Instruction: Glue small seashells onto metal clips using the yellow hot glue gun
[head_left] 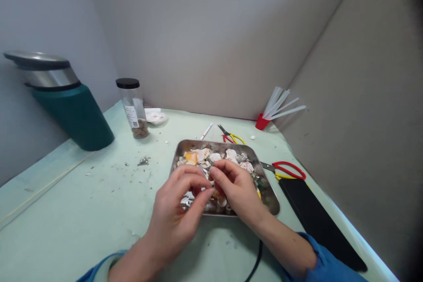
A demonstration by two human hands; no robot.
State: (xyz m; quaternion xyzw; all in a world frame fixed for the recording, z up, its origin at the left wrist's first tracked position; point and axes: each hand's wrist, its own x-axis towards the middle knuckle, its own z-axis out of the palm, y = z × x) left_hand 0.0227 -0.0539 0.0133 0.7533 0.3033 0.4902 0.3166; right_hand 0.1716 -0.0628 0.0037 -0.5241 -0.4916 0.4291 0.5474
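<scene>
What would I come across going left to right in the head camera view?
Green bottle, clear jar with black lid, metal tray with both hands over it, red cup of white sticks, red-and-yellow scissors.

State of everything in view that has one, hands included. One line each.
left hand: fingers pinched; contents unclear
right hand: fingers pinched; contents unclear
metal tray: loaded with mixed pieces
clear jar: lidded, brown pieces at bottom
teal flask: lid on
red cup: holding pale sticks
near scissors: lying down
far scissors: lying down
black slab: flat
</scene>
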